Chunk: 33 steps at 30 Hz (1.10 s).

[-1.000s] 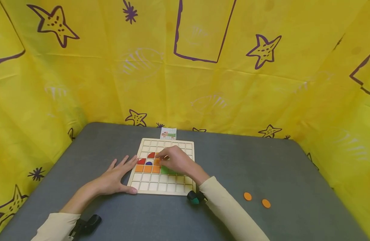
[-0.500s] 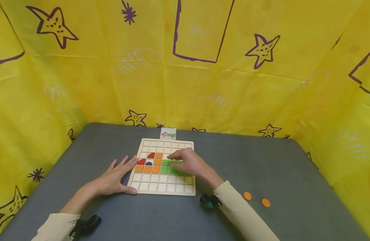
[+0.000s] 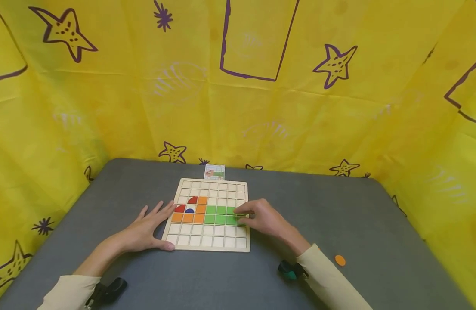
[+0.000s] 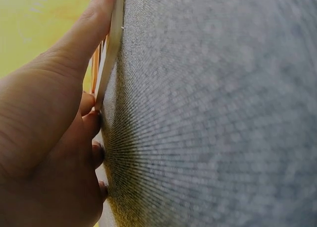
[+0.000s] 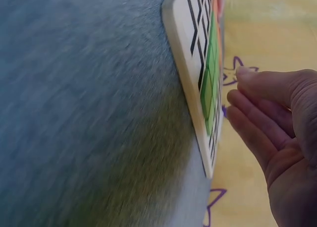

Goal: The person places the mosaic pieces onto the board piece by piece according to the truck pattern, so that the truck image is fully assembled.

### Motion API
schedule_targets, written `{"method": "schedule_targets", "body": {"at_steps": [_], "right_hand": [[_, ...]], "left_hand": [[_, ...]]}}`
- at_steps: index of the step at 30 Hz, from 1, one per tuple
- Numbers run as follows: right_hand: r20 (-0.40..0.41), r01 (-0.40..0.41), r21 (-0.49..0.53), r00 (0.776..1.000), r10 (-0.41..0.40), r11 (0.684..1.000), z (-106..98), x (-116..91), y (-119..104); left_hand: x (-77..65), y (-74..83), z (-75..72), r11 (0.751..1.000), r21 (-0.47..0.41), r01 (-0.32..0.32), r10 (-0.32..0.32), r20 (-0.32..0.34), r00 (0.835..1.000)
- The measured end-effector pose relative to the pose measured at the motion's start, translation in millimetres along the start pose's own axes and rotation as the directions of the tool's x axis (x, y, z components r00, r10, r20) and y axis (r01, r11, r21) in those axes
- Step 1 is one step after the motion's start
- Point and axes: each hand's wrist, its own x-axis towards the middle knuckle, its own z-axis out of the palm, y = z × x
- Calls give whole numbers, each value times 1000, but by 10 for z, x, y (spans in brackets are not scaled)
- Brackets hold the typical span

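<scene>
A pale wooden grid board [image 3: 208, 242] lies on the table, its squares partly filled with flat tiles. Orange square tiles [image 3: 187, 218], red quarter-round tiles [image 3: 193, 200] and a tile with a blue half-circle [image 3: 190, 211] sit at its left. Two rows of green tiles [image 3: 220, 219] run towards the right edge. My left hand [image 3: 143, 232] rests spread at the board's left side, thumb at the near left corner and index fingertip on the rim. Over the right edge hovers my right hand [image 3: 266, 219], fingers loosely bent with nothing between them; the right wrist view shows it [image 5: 277, 118] apart from the board.
Behind the board lies a small picture card [image 3: 214, 172]. An orange disc [image 3: 340, 260] is on the table [image 3: 362, 215] at the right, and my right sleeve [image 3: 331, 275] almost hides a second one. Yellow patterned cloth [image 3: 207, 107] encloses the table's back and sides.
My right hand has drawn back rightwards from the orange tiles to the board's right edge, uncovering an orange tile and the green rows. My left hand stays in place.
</scene>
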Motion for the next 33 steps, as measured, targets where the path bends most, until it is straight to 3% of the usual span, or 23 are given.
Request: {"method": "schedule_targets", "body": {"at_steps": [7, 18, 33], "right_hand": [[-26, 53, -57, 998, -54, 997, -104, -178, 88], [-65, 15, -109, 998, -22, 994, -329, -523, 243], [-103, 26, -118, 994, -39, 993, -512, -1005, 459]], "left_hand": [[-29, -2, -7, 1000, 5, 7, -7, -7, 1000], [-27, 3, 3, 1000, -3, 14, -14, -9, 1000], [18, 25, 10, 1000, 5, 17, -17, 7, 1000]]}}
